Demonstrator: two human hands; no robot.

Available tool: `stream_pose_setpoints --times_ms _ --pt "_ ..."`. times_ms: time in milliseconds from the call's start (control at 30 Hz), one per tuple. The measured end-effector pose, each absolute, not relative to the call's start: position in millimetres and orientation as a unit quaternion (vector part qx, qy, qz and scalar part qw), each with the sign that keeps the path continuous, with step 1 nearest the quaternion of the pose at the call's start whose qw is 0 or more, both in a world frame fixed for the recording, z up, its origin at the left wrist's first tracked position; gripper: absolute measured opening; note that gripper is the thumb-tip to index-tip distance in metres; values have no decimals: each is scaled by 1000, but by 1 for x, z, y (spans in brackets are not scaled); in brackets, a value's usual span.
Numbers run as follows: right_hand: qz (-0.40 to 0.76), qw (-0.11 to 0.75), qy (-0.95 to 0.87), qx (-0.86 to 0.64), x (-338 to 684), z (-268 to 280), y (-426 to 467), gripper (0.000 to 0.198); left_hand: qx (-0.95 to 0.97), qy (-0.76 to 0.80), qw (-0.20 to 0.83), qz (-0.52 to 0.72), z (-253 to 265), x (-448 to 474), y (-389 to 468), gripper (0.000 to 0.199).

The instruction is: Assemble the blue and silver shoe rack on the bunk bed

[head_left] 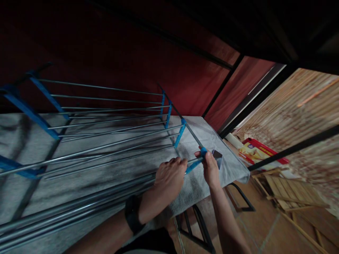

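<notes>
A rack of thin metal rods [113, 150] and blue plastic brackets [180, 133] lies on a grey cloth-covered table. My left hand [169, 174], with a dark band at the wrist, is closed over a metal rod near the rack's front right corner. The rod's held part is hidden under the fingers. Right of it, my right hand [211, 170] pinches the blue connector [203, 151] at the end of a side pole. A blue bracket [193, 166] slants down between both hands. Thicker metal tubes [87, 203] run along the near side, passing beneath my left forearm.
The grey cloth [227, 165] covers the table to its right corner. A small dark object [217, 155] lies just beyond my right hand. A red and yellow box [261, 153] and a folded wooden chair [288, 190] are on the right. A dark metal frame [197, 225] stands below the table.
</notes>
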State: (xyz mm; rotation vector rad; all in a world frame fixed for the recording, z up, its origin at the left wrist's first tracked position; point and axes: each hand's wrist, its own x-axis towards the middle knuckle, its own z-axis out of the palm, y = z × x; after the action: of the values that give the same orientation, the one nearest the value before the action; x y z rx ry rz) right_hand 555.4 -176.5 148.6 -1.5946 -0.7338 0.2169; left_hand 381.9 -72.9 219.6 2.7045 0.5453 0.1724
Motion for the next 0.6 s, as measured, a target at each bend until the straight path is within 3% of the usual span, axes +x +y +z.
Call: stream_pose_setpoints --times_ms 400,600 --pt "95 644 -298 -698 545 140 -177 59 971 181 136 80 208 387 -79 36" --pt "100 669 -283 -680 562 143 -189 62 954 124 44 269 203 330 -83 41"
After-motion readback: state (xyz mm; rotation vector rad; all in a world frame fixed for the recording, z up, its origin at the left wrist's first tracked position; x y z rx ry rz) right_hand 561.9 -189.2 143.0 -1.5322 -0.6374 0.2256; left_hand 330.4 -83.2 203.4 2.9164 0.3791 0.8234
